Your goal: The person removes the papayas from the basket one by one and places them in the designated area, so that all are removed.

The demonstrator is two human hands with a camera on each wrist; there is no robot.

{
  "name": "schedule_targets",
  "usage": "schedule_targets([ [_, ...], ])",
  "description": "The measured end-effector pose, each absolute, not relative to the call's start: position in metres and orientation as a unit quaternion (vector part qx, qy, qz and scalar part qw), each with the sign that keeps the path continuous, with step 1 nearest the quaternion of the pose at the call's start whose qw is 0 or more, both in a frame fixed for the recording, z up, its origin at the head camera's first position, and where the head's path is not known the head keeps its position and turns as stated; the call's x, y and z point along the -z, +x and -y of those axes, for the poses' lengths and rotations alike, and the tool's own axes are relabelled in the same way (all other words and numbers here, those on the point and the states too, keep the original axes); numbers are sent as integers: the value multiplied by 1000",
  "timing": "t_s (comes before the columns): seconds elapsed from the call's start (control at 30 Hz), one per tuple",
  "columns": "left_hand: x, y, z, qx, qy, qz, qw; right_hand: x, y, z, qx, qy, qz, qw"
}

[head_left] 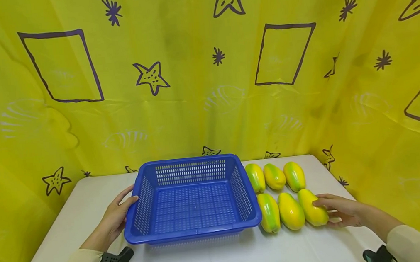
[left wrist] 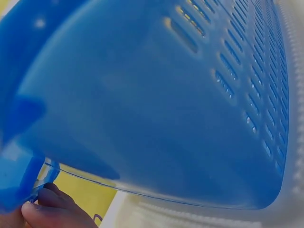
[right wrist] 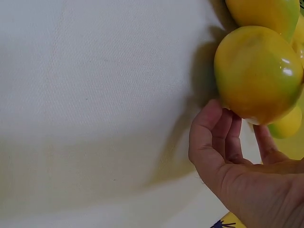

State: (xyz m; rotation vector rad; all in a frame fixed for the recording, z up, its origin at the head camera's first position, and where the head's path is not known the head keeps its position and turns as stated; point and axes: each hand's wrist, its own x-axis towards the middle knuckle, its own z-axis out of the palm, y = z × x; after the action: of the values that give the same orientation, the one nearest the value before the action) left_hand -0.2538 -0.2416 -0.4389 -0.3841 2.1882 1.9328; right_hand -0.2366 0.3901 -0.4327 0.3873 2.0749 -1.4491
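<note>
A blue plastic basket (head_left: 196,234) with slotted walls sits on the table, nothing inside it. My left hand (head_left: 113,217) grips its left rim, thumb over the edge; the left wrist view shows those fingers (left wrist: 57,206) at the rim, beside the basket's outer wall (left wrist: 142,104). To the right lie several yellow-green papayas in two rows. My right hand (head_left: 342,210) holds the rightmost front papaya (head_left: 313,207), thumb on top and the other fingers along its right side. In the right wrist view, curled fingers (right wrist: 203,128) meet the end of that papaya (right wrist: 256,71).
The other papayas (head_left: 291,211) stand close together, the leftmost ones right beside the basket. A white-covered table (head_left: 281,258) carries everything. Yellow curtains (head_left: 186,120) with drawn stars and fish hang behind and at both sides.
</note>
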Motion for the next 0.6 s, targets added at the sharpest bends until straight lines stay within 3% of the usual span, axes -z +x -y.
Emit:
schedule_targets([
  [0.43, 431, -252, 248, -549, -78, -828, 88, 405, -244, -406, 513, 77, -809, 275],
  [0.5, 425, -251, 249, -510, -61, -855, 69, 394, -246, -404, 498, 53, -827, 256],
  [0.6, 414, -247, 247, -442, -32, -896, 21, 380, -244, -391, 470, 18, -864, 178],
])
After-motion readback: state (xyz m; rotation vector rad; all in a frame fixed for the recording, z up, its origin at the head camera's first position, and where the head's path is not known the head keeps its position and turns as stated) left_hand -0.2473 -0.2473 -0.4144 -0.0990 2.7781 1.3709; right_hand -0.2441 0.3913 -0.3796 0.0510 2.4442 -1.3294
